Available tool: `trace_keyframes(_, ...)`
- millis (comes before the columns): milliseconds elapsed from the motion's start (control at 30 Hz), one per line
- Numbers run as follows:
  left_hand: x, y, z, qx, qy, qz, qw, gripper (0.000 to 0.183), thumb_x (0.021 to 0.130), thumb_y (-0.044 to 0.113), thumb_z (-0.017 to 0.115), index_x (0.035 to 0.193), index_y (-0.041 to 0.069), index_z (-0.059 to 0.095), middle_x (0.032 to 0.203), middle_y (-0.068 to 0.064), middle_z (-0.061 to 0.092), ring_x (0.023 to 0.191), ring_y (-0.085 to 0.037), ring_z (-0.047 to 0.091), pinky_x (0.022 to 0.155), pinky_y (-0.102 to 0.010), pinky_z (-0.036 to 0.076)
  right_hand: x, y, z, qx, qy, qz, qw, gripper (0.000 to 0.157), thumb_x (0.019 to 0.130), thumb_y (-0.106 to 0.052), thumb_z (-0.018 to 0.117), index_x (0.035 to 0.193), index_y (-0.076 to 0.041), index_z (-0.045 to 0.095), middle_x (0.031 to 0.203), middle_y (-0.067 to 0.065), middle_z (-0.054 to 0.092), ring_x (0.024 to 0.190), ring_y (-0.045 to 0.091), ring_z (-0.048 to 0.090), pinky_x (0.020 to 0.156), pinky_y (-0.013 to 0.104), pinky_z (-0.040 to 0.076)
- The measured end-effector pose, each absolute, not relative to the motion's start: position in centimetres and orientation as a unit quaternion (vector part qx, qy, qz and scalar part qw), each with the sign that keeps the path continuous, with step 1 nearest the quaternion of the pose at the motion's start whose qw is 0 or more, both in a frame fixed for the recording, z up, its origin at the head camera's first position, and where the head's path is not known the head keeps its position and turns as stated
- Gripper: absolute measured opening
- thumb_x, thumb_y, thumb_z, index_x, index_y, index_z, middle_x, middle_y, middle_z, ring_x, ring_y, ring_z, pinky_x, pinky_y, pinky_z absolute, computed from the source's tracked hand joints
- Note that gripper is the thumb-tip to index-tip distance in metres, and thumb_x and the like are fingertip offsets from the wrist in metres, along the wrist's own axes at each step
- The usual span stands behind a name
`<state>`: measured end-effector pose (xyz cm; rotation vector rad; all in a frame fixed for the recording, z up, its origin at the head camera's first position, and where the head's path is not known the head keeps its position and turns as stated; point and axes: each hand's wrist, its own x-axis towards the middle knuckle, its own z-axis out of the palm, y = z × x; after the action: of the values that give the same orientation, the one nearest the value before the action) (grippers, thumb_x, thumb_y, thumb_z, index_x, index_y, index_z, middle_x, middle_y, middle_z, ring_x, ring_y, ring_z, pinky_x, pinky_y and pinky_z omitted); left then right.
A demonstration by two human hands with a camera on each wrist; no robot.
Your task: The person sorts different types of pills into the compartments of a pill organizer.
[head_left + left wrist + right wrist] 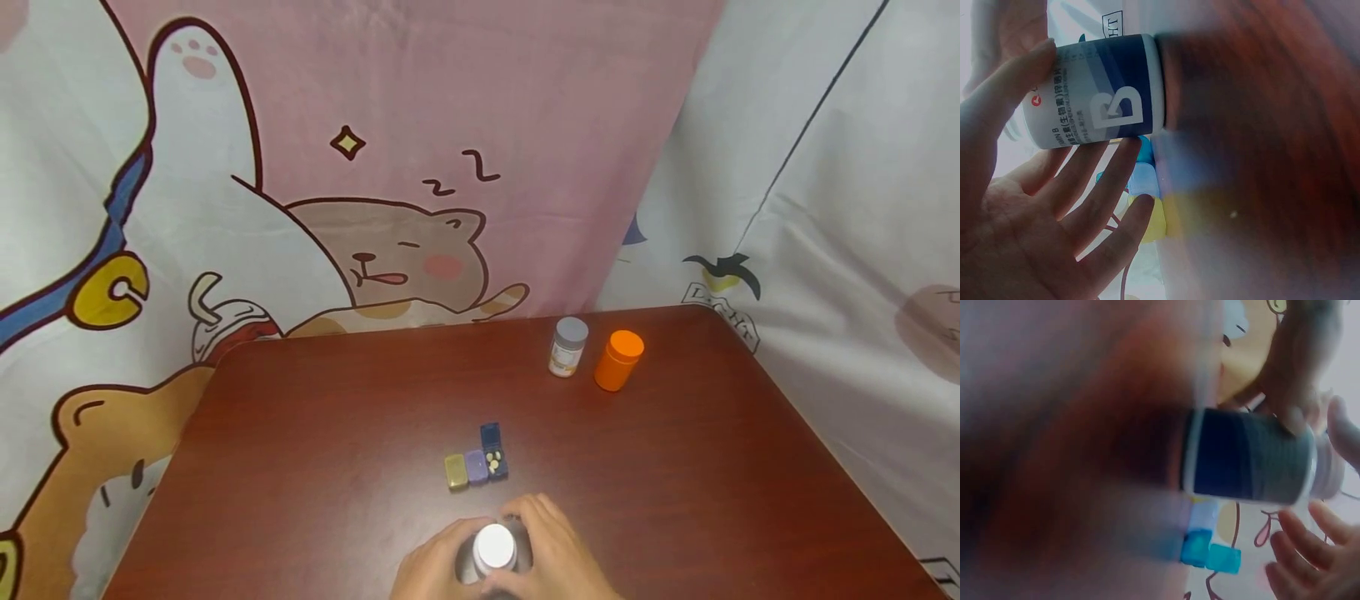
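Note:
A white-capped vitamin bottle (495, 547) with a white and dark blue label stands upright at the table's near edge. My left hand (438, 562) holds it, thumb on one side and fingers on the other, as the left wrist view shows (1085, 94). Around its capped end curves my right hand (558, 546), thumb and fingers spread; no finger lies over the cap top. Just beyond the hands lies a small pill organizer (476, 467) with yellow, purple and dark blue compartments. The blue lid (491, 435) is raised, and several pale pills (493, 460) lie inside.
Toward the back right of the brown table (337, 400) stand a white bottle with a grey cap (567, 347) and an orange bottle (618, 361). Cartoon-printed cloth (525, 125) hangs behind the table and along its sides.

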<state>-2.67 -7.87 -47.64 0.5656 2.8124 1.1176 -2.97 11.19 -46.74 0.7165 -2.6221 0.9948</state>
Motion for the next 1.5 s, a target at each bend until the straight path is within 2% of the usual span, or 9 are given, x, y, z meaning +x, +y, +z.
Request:
trace_keyframes(167,-2.6,-7.8,-47.7,0.187,0.911,0.367,0.025,0.057,0.072,0.060,0.068,0.117,0.025,0.063,0.107,0.006,0.071,0.088,-0.008,0.062,0.065,-0.033,0.054,-3.7,12.7,-45.6,0.253,-0.892,0.374,-0.025,0.065,0.073,-0.056,0.067,0.126,-0.023,0.051,0.115,-0.007,0.057,0.099,0.012,0.051,0.081,0.042,0.054)
trace_keyframes(267,-2.7,-7.9,-47.6,0.185,0.909,0.371,0.038,0.056,0.070,0.055,0.072,0.118,0.027,0.062,0.106,0.006,0.070,0.087,-0.006,0.061,0.064,-0.033,0.052,-4.3,13.6,-45.3,0.272,-0.876,0.393,-0.058,0.057,0.077,-0.051,0.066,0.127,-0.028,0.052,0.115,-0.009,0.060,0.101,0.013,0.053,0.085,0.043,0.053)
trace_keyframes(400,-2.8,-8.0,-47.5,0.187,0.907,0.373,0.057,0.058,0.068,0.046,0.077,0.120,0.026,0.061,0.108,0.005,0.069,0.088,-0.007,0.060,0.064,-0.033,0.051,-5.4,14.3,-45.5,0.328,-0.848,0.416,-0.027,0.044,0.081,-0.038,0.066,0.122,-0.023,0.059,0.114,-0.006,0.065,0.102,0.012,0.057,0.085,0.042,0.055)
trace_keyframes(600,-2.9,-8.1,-47.6,0.187,0.906,0.375,0.061,0.058,0.067,0.047,0.077,0.120,0.026,0.061,0.109,0.006,0.069,0.089,-0.006,0.060,0.065,-0.034,0.051,-6.2,14.3,-45.4,0.374,-0.823,0.426,0.024,0.040,0.080,-0.029,0.068,0.118,-0.016,0.063,0.110,0.001,0.068,0.099,0.013,0.059,0.080,0.039,0.057)
trace_keyframes(867,-2.9,-8.1,-47.5,0.187,0.905,0.376,0.060,0.058,0.067,0.047,0.077,0.120,0.026,0.062,0.109,0.007,0.069,0.088,-0.005,0.060,0.064,-0.033,0.051,-5.8,13.7,-44.9,0.362,-0.838,0.409,0.002,0.041,0.079,-0.036,0.069,0.117,-0.023,0.062,0.112,-0.007,0.067,0.101,0.009,0.058,0.084,0.039,0.056)
trace_keyframes(1133,-2.8,-8.0,-47.5,0.178,0.907,0.377,0.062,0.060,0.070,0.057,0.071,0.118,0.021,0.063,0.103,0.005,0.070,0.081,-0.004,0.058,0.061,-0.030,0.050,-4.6,12.8,-44.6,0.327,-0.848,0.406,-0.098,0.040,0.084,-0.042,0.063,0.123,-0.038,0.057,0.116,-0.018,0.062,0.102,0.006,0.051,0.086,0.037,0.054)
trace_keyframes(1200,-2.8,-8.0,-47.5,0.176,0.908,0.375,0.061,0.060,0.071,0.059,0.069,0.117,0.021,0.063,0.102,0.005,0.070,0.080,-0.005,0.058,0.061,-0.030,0.050,-4.4,12.5,-44.6,0.340,-0.852,0.391,-0.074,0.040,0.084,-0.042,0.064,0.123,-0.037,0.057,0.116,-0.018,0.062,0.102,0.004,0.051,0.085,0.036,0.053)
trace_keyframes(1300,-2.8,-8.0,-47.5,0.179,0.909,0.372,0.057,0.060,0.070,0.057,0.070,0.118,0.021,0.063,0.104,0.004,0.070,0.082,-0.007,0.060,0.062,-0.032,0.051,-4.2,11.9,-44.7,0.367,-0.856,0.363,0.005,0.041,0.081,-0.040,0.068,0.120,-0.032,0.060,0.113,-0.017,0.064,0.102,0.002,0.052,0.083,0.033,0.052)
trace_keyframes(1500,-2.7,-8.1,-47.5,0.183,0.910,0.368,0.055,0.061,0.067,0.052,0.075,0.120,0.024,0.062,0.109,0.003,0.070,0.085,-0.009,0.061,0.066,-0.034,0.053,-4.0,10.9,-44.6,0.378,-0.874,0.271,0.143,0.040,0.074,-0.046,0.073,0.106,-0.023,0.065,0.094,-0.014,0.065,0.087,0.001,0.051,0.074,0.024,0.048)
